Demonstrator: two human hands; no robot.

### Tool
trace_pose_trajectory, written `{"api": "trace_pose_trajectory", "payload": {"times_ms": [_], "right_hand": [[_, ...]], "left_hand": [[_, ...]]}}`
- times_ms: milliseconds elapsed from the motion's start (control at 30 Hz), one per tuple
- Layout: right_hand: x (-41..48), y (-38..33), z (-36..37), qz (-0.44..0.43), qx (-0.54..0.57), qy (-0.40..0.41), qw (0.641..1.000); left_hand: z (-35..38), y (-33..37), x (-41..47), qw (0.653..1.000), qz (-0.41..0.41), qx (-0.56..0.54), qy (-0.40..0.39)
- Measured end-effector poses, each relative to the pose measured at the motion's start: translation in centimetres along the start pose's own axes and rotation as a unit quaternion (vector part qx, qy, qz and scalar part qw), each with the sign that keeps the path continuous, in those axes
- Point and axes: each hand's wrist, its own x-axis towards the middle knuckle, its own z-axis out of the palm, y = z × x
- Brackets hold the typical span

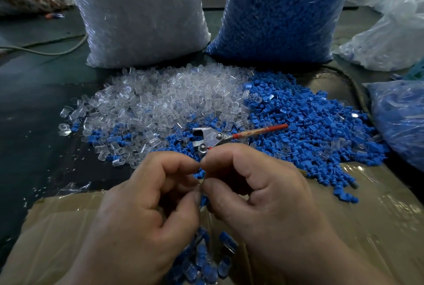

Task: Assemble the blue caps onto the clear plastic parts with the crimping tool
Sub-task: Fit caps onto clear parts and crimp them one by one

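My left hand (146, 206) and my right hand (259, 195) meet fingertip to fingertip above a cardboard box, fingers curled and pinching a small piece between them; a bit of blue cap (203, 201) shows there, the rest is hidden. The crimping tool (213, 138), metal head with red handles, lies untouched on the table just beyond my fingers. A heap of clear plastic parts (156, 103) spreads left of centre, a heap of blue caps (309, 128) to its right. Several assembled blue-and-clear pieces (206, 259) lie in the box below my hands.
A big bag of clear parts (140, 13) and a big bag of blue caps (282, 9) stand upright behind the heaps. Another blue-filled bag (401, 119) lies at the right. The cardboard box rim (68, 211) fills the foreground. A cable (46, 50) runs at the far left.
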Motion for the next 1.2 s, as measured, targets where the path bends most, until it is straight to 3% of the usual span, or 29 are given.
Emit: {"api": "trace_pose_trajectory", "payload": {"times_ms": [333,400,467,567,867,1000,1133,1200], "right_hand": [[-0.1,-0.1,-0.2,0.066,0.016,-0.02,0.998],[0.1,-0.3,-0.3,0.134,0.143,-0.037,0.98],[0.3,-0.6,-0.3,0.211,0.314,-0.04,0.925],[0.5,-0.7,0.0,0.23,0.388,-0.023,0.892],[-0.1,-0.3,0.3,0.153,0.181,-0.075,0.969],[-0.2,0.3,0.3,0.059,0.032,-0.032,0.997],[0.0,0.9,0.0,-0.091,-0.066,-0.026,0.993],[0.1,1.1,-0.1,-0.124,-0.104,-0.043,0.986]], "left_hand": [[-0.1,-1.9,-0.5,0.979,-0.09,-0.179,0.031],[-0.3,-1.5,-0.1,0.968,-0.095,-0.229,0.033],[-0.5,-1.3,0.0,0.968,-0.106,-0.225,0.028],[-0.6,-1.3,-0.2,0.975,-0.13,-0.179,-0.009],[-0.7,-1.3,-0.1,0.962,-0.195,-0.193,-0.001],[-0.9,-1.1,-0.1,0.965,-0.203,-0.168,0.006],[-1.3,-0.3,0.1,0.979,-0.178,-0.097,-0.03],[-1.5,0.1,0.2,0.984,-0.157,-0.067,-0.041]]}}
